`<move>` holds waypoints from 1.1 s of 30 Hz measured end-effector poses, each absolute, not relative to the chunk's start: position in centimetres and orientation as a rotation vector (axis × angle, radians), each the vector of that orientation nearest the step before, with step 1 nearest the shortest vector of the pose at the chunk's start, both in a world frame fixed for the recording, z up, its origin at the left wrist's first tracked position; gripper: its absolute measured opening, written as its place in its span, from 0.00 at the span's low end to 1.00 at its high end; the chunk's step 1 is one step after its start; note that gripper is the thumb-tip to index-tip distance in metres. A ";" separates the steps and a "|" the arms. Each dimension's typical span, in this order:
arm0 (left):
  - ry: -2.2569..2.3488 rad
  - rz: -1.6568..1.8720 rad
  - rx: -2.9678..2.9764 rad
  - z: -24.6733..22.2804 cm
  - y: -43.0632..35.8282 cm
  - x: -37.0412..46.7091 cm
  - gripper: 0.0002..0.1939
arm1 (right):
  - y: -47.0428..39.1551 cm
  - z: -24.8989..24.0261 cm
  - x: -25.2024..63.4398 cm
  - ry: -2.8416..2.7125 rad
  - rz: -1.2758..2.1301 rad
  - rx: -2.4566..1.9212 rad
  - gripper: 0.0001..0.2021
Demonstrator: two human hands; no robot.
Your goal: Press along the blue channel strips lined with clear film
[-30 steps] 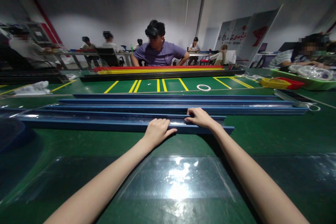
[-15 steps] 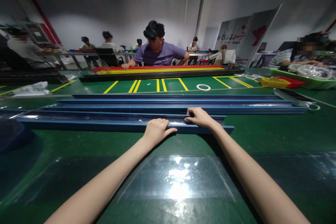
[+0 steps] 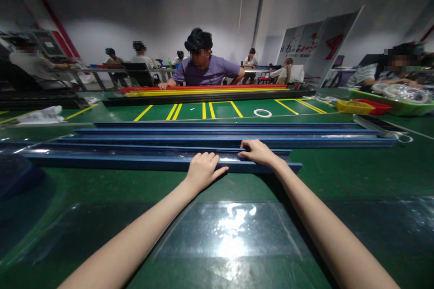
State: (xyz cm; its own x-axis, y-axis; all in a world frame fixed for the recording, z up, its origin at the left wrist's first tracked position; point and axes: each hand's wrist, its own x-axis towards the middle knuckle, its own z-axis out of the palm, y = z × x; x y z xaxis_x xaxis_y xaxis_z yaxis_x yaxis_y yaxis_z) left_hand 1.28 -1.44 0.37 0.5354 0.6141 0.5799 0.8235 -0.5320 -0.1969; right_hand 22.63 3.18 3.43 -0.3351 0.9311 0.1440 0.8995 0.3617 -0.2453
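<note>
Writing on the banner (image 3: 301,49) at the back shows in red and black characters, too small and blurred to read. One blue channel (image 3: 156,161) lies nearest the person on the green counter (image 3: 339,180), its long axis running left to right, its open side facing up and its right end ending just past the hands. Two grips are on it: the left grip (image 3: 202,169) clasps the near wall, thumb outside and fingers over the rim; the right grip (image 3: 247,148) pinches the far rim. More blue channels (image 3: 203,135) lie just behind, roughly parallel, their number hard to tell. Farther off are one white ring (image 3: 263,116), one yellow tray (image 3: 354,107), one red tray (image 3: 378,107) and one green tray (image 3: 403,108).
</note>
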 end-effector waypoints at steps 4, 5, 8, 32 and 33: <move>-1.172 -0.620 -2.329 0.5 -1.6 1.2 0.20 | 3.1 3.5 22.5 -2.380 0.166 -1.647 0.10; -1.174 -0.617 -2.331 0.6 -1.6 1.2 0.20 | 3.1 3.5 22.5 -2.383 0.164 -1.653 0.10; -1.182 -0.613 -2.344 0.6 -1.7 1.2 0.20 | 3.0 3.5 22.5 -2.389 0.157 -1.668 0.10; -1.179 -0.613 -2.369 0.6 -1.6 1.4 0.20 | 2.8 3.9 22.5 -2.429 0.153 -1.740 0.12; -1.181 -0.618 -2.373 0.6 -1.6 1.4 0.20 | 2.8 3.9 22.5 -2.428 0.154 -1.740 0.12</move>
State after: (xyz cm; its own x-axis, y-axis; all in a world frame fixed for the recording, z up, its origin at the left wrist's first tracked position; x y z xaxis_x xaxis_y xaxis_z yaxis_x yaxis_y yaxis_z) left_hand 1.41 -1.59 0.64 0.5413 0.6309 0.5559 0.8162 -0.5531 -0.1670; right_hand 22.50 2.82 3.91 -0.3156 0.9469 0.0621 0.9314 0.3216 -0.1706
